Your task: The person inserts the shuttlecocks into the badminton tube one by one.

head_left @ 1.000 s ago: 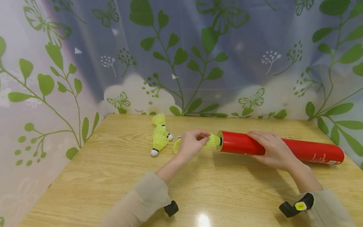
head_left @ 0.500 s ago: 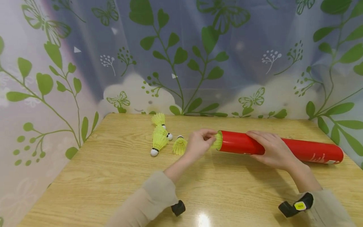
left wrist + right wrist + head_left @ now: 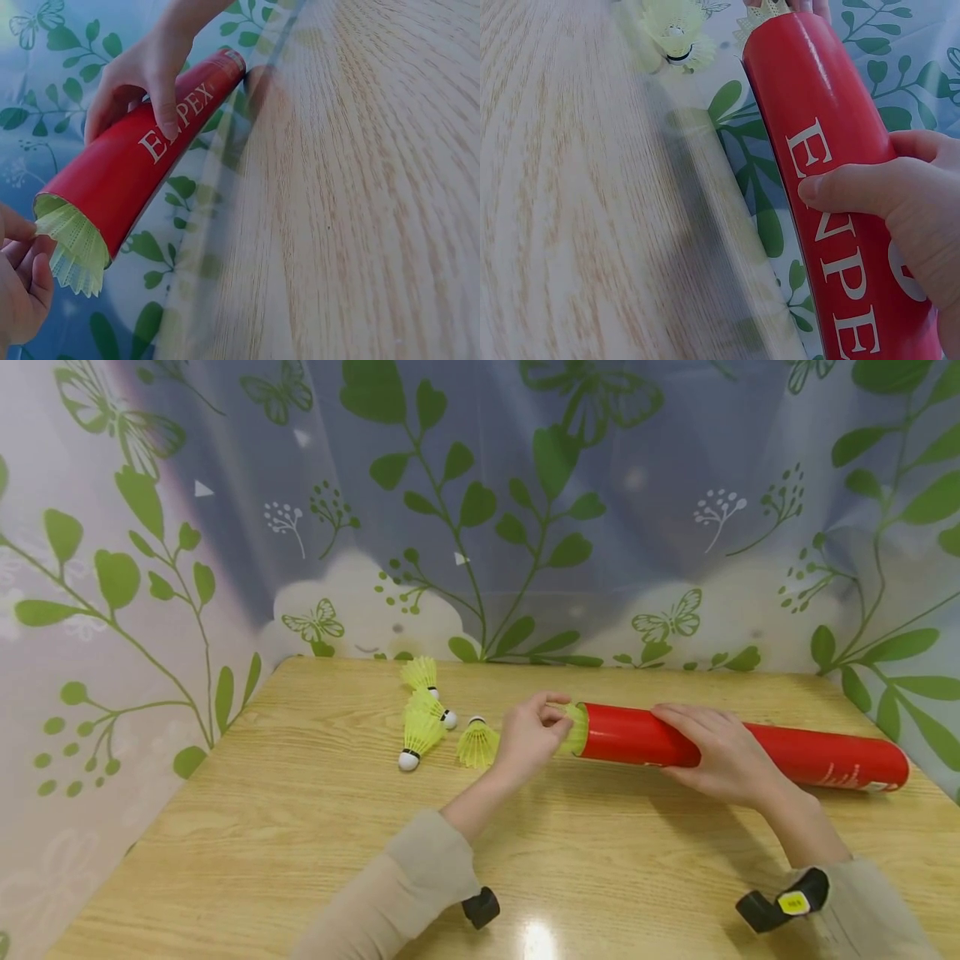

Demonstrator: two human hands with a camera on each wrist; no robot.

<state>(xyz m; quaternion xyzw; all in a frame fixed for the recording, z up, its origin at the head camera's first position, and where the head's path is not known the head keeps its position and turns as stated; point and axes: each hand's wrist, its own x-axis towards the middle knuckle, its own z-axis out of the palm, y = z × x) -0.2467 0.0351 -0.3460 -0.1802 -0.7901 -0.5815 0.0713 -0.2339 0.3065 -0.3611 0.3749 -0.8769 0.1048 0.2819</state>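
A red shuttlecock tube (image 3: 630, 735) lies on its side, its mouth facing left in the head view. My right hand (image 3: 720, 756) grips it round the middle, the thumb across its white lettering in the right wrist view. A yellow shuttlecock (image 3: 75, 247) sits partly inside the mouth, with the rim of its skirt sticking out and its cork hidden in the tube. My left hand (image 3: 528, 735) pinches that rim between thumb and fingers.
Left of my left hand, a yellow shuttlecock (image 3: 477, 745) stands skirt down with its cork up. Further left, several more shuttlecocks (image 3: 422, 731) lie clustered on the wooden table (image 3: 300, 827). A patterned curtain (image 3: 480, 527) hangs behind the table.
My left hand has moved right, and the pinched shuttlecock has slid cork-first into the tube until only its skirt rim shows. The right hand and tube have stayed nearly still.
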